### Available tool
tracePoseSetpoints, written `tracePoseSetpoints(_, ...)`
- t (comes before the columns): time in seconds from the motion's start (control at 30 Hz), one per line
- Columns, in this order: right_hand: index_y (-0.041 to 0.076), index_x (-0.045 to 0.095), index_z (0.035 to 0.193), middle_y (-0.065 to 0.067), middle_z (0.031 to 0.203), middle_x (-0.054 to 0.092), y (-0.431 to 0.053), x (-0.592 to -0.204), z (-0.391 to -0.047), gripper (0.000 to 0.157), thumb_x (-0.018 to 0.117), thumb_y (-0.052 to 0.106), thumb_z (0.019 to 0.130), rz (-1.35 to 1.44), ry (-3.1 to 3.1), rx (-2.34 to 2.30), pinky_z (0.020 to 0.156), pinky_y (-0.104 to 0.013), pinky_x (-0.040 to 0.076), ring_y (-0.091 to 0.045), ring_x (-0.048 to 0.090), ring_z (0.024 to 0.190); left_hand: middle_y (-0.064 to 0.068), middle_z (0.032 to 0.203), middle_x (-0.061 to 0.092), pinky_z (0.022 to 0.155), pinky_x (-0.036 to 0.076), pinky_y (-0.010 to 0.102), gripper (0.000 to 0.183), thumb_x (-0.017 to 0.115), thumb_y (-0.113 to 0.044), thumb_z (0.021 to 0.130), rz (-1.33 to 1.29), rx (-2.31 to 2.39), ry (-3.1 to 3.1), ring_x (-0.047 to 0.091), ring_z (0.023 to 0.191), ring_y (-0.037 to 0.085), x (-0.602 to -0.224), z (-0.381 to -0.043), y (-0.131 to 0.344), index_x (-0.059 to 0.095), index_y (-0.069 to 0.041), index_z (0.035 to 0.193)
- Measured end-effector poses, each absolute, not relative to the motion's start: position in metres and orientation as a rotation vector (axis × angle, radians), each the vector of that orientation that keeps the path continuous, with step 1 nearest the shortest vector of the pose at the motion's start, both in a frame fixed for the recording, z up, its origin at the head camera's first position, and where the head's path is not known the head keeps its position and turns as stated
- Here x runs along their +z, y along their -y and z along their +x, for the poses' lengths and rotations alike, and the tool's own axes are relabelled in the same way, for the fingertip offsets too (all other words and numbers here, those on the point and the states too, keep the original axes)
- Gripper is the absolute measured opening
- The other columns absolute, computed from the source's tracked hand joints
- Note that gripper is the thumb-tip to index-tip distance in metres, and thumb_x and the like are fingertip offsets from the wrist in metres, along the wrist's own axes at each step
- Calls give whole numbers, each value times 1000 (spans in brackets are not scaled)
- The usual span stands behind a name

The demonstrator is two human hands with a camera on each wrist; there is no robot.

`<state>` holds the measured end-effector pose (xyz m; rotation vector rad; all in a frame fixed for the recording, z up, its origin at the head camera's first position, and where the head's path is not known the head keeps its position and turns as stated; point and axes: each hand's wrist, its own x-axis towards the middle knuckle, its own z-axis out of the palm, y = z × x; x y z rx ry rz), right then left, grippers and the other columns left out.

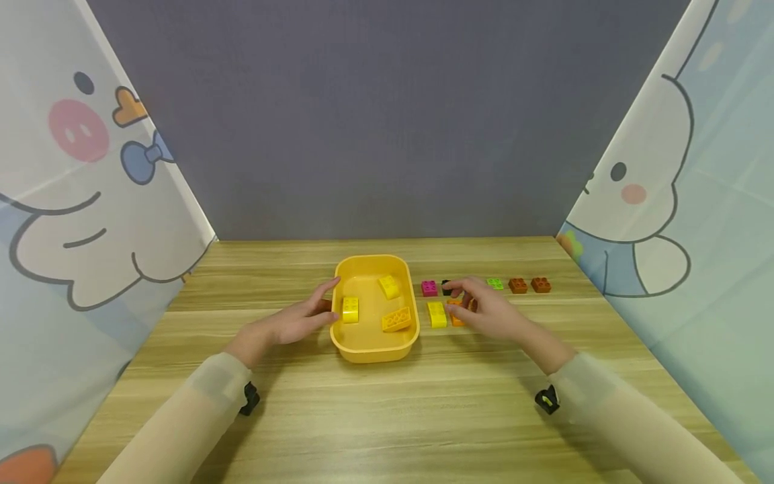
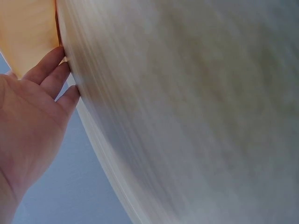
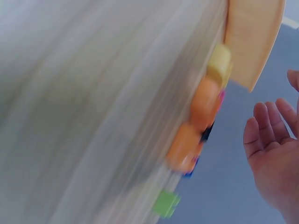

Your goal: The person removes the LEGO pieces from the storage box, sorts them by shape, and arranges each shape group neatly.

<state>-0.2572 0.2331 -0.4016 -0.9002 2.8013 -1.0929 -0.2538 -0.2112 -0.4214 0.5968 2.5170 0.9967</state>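
Observation:
A yellow plastic tray (image 1: 371, 357) stands on the table, holding a bright yellow brick (image 1: 351, 310), another yellow brick (image 1: 389, 287) and a yellow-orange brick (image 1: 396, 319). Along the tray's left side lies my left hand (image 1: 296, 321), fingers extended, thumb at the rim. The left wrist view shows its fingertips low against the tray wall (image 2: 30, 32). My right hand (image 1: 488, 311) hovers over the bricks right of the tray, fingers loosely bent and holding nothing. Nearest to it are an orange brick (image 1: 455, 316), a yellow brick (image 1: 437, 314) and a partly covered black brick (image 1: 446, 289).
A magenta brick (image 1: 429, 288) lies behind the yellow one. Farther right are a green brick (image 1: 495, 284) and two brown bricks (image 1: 517, 286). The right wrist view also shows a second orange brick (image 3: 183, 147) and a bit of blue brick (image 3: 188, 175). A grey panel (image 1: 387, 121) closes the back.

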Motion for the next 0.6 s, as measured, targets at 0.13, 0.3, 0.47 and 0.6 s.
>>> tracePoseSetpoints(0.13,10,66,146,-18,127,65,-207,-394,-254,41,73,24,108,-959,-2784,-1102,78,-32,56,-18,60,99,21,170,49,129,33,70,83,51,-46,116,601,987,-2527,50,155,44,-422,-254,212,-4,-34,177)
tracePoseSetpoints(0.3,9,64,147,-17,133,63,-173,-390,-254,42,71,26,109,-1041,-2750,-1095,95,-51,57,-33,61,113,21,170,48,129,32,70,84,51,-46,116,600,984,-2523,48,156,45,-422,-256,212,-5,-33,177)
tracePoseSetpoints(0.47,15,63,149,-14,144,60,-143,-389,-258,43,70,30,109,-1096,-2725,-1057,105,-58,56,-39,62,126,21,171,48,129,33,70,84,51,-46,116,590,990,-2514,48,156,44,-422,-256,212,-5,-34,177)
tracePoseSetpoints(0.6,17,61,150,-11,147,59,-121,-387,-265,44,68,34,111,-1112,-2693,-1018,106,-55,56,-39,62,130,20,171,47,129,33,70,84,50,-47,116,583,988,-2510,48,156,44,-423,-256,212,-5,-35,177)
